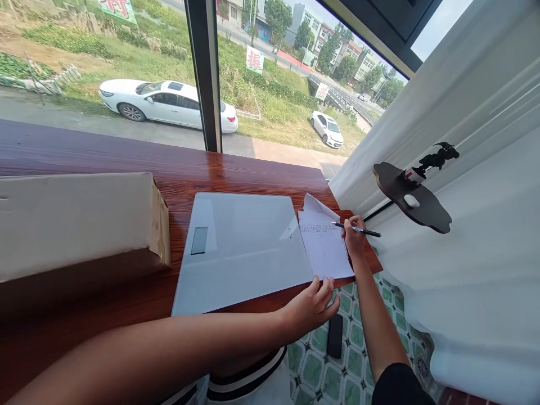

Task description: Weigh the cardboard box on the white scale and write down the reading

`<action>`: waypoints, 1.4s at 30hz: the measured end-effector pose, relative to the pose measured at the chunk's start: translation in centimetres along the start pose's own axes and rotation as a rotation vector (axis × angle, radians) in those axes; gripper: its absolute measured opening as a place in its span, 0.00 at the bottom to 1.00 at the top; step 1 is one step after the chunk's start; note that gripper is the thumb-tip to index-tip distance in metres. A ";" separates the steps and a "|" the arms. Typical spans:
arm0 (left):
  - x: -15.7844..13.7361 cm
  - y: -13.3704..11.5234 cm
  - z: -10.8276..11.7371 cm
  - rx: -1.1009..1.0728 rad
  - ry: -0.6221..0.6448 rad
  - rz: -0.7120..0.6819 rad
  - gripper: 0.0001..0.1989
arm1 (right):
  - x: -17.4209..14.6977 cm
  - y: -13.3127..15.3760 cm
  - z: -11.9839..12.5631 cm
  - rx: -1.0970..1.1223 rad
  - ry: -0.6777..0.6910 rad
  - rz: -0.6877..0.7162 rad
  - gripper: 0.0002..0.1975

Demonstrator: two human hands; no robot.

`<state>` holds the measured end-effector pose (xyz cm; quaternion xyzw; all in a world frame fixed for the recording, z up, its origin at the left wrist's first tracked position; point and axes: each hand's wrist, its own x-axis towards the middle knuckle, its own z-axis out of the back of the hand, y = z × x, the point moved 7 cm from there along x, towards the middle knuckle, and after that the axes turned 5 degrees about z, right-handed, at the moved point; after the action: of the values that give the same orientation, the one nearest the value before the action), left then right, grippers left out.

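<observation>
My right hand is closed around a dark pen, its tip over the written lines on a white notebook. Several rows of small handwriting run across the upper part of the page, and a turned-up sheet curls at the top. At the notebook's near edge rests my left hand, fingers stretched out and slightly bent, with fingertips touching the paper's lower left corner. Just left of the notebook lies a large flat whitish-grey panel with a small grey rectangle on it.
A long cardboard box occupies the left of the reddish-brown wooden table. To the right, a dark wavy-edged stand carries a black figurine and a white object beside white curtains. A black phone-like slab is below the table edge.
</observation>
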<state>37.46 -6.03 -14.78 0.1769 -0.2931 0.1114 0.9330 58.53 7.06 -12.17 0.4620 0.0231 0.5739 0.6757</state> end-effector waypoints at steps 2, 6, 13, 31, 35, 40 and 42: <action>0.0 0.0 0.0 -0.004 0.008 -0.003 0.17 | -0.2 -0.2 -0.6 0.162 0.073 -0.114 0.14; 0.0 0.0 0.0 -0.014 0.022 -0.011 0.18 | -0.6 0.0 -1.1 0.237 0.141 -0.179 0.15; 0.2 -0.2 -0.1 -0.003 0.025 -0.014 0.17 | -0.6 0.9 -1.1 0.130 0.133 -0.086 0.20; 0.4 0.1 0.5 -0.010 0.033 0.002 0.17 | -0.7 0.7 -1.8 0.126 0.197 -0.094 0.18; 0.3 0.0 0.4 -0.013 0.040 -0.008 0.18 | -0.7 0.8 -1.8 0.113 0.205 -0.076 0.19; 0.3 -0.1 0.4 -0.010 0.048 -0.011 0.17 | -0.7 0.3 -1.7 0.094 0.189 -0.086 0.18; 0.3 -0.1 0.3 -0.010 0.056 -0.014 0.18 | -0.6 0.1 -1.7 0.090 0.180 -0.086 0.18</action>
<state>37.57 -6.20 -14.34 0.1712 -0.2664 0.1084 0.9423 57.28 7.55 -13.38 0.4371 0.1293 0.5819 0.6735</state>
